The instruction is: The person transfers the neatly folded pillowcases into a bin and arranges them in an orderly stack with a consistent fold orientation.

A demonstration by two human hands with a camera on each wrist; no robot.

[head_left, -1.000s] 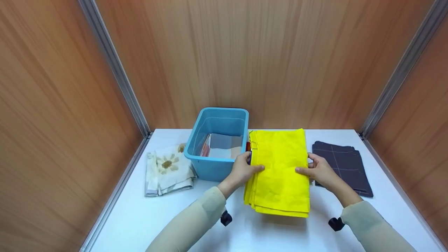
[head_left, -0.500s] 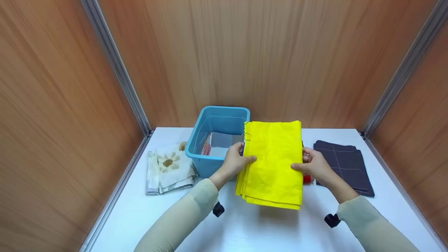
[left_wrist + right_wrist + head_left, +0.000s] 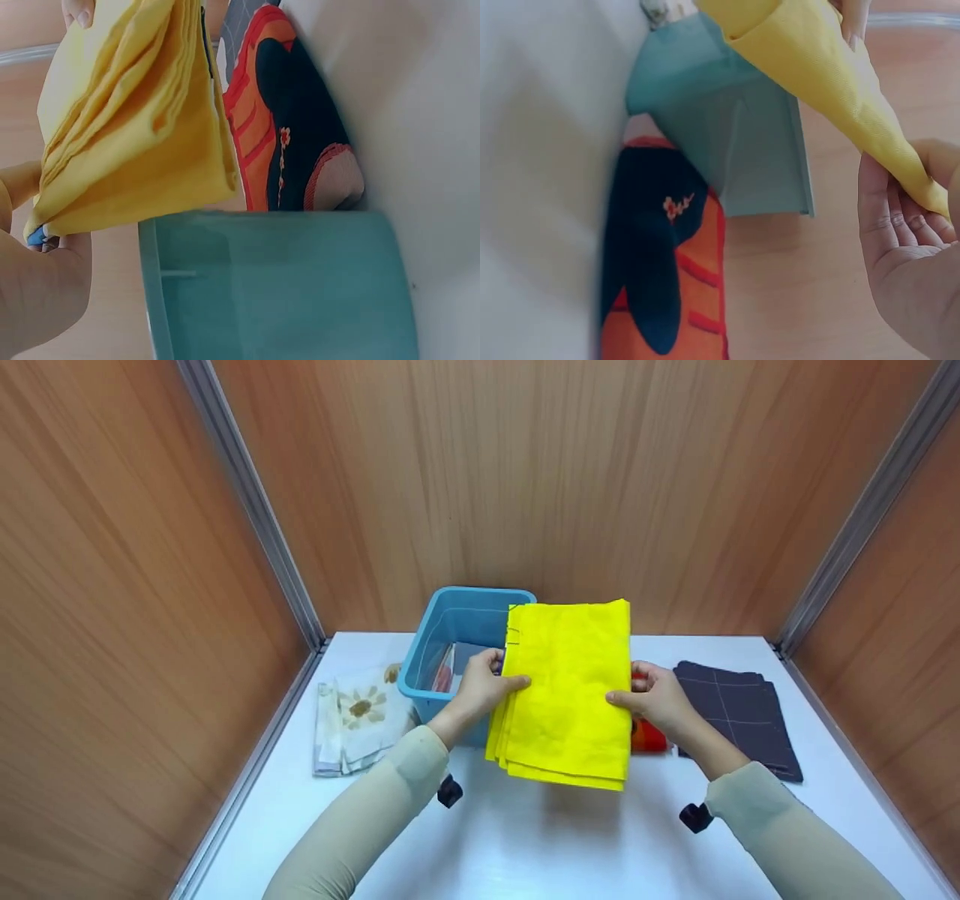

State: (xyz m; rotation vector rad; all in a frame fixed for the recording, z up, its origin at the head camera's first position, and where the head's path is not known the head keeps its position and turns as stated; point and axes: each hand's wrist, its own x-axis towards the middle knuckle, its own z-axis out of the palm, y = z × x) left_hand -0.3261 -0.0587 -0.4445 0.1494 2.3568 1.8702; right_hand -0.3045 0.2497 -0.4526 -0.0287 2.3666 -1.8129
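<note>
A folded bright yellow cloth [image 3: 566, 690] hangs above the table, its right part in front of a red-orange item. My left hand [image 3: 480, 690] pinches its left edge, thumb on the front face and fingers behind. On the opposite edge my right hand [image 3: 660, 701] grips it the same way. The cloth's stacked layers show in the left wrist view. Its upper left corner overlaps the blue bin [image 3: 427, 641], which holds folded fabric in grey and other colours. Behind the yellow cloth lies a folded orange, red and dark cloth [image 3: 300, 112], mostly hidden in the head view.
Left of the bin lies a folded white cloth [image 3: 367, 720] with flower prints. A folded dark checked cloth [image 3: 739, 716] lies at the right. Wooden panels [image 3: 562, 472] enclose the white table [image 3: 540, 855] at the back and both sides.
Both hands have carried the yellow cloth left and upward, toward the bin. More of the red-orange cloth shows at its right. The bin and the other cloths stay where they were.
</note>
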